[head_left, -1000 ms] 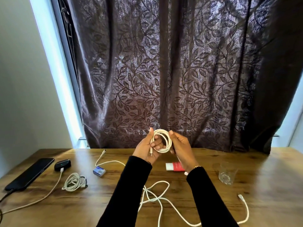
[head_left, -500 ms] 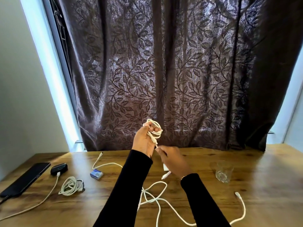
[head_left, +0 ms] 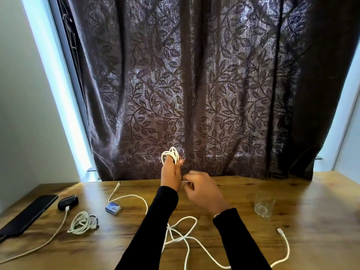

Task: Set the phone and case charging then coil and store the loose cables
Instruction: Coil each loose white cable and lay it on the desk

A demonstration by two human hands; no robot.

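Cable coil (head_left: 171, 155) is gripped in the raised left hand (head_left: 171, 173) above the table's (head_left: 311, 221) far edge; right hand (head_left: 202, 190) pinches its tail. Two more cables, one phone (head_left: 29, 213), one case (head_left: 68, 202) on the table.

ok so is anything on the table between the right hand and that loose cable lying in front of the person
Nothing visible does. The right hand hovers just above the wood, and the loose cable sprawls nearer the person, between the two sleeves. The glass stands off to the right and the small blue box to the left.
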